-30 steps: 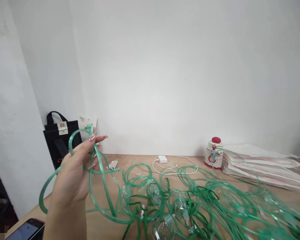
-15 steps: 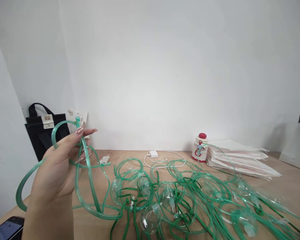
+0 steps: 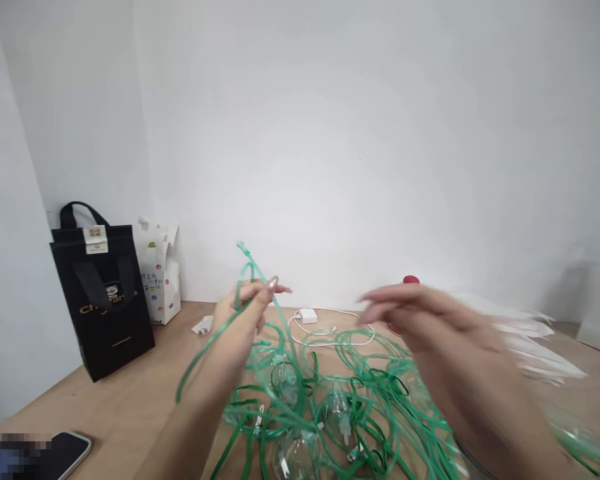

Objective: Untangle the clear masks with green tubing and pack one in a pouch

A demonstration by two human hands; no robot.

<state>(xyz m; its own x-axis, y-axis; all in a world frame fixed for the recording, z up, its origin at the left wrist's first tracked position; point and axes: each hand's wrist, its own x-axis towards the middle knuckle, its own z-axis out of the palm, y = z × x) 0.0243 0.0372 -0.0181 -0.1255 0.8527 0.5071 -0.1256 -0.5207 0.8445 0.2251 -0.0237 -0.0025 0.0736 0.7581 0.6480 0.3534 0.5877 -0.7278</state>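
Note:
My left hand [image 3: 247,307] is closed round a length of green oxygen tubing [image 3: 280,310]. One tube end with a connector [image 3: 243,249] sticks up above the fingers, and a loop hangs past my wrist. To the right, my right hand [image 3: 440,327] is raised with its fingers stretched toward the left; it is blurred, and I see nothing in it. Beneath both hands lies a tangle of clear oxygen masks [image 3: 300,453] with green straps [image 3: 265,440] and coiled green tubes [image 3: 405,407]. My right forearm hides part of the pile.
A black bag [image 3: 105,313] and a white printed bag [image 3: 163,280] stand at the left. A phone [image 3: 70,453] lies near the front left edge. A white charger [image 3: 308,315] with its cable lies by the wall. White paper packets [image 3: 540,353] are stacked behind my right hand.
My left hand has moved right with the tubing, toward the middle of the view. My right hand has come into view from the right, now covering most of the red-lidded jar.

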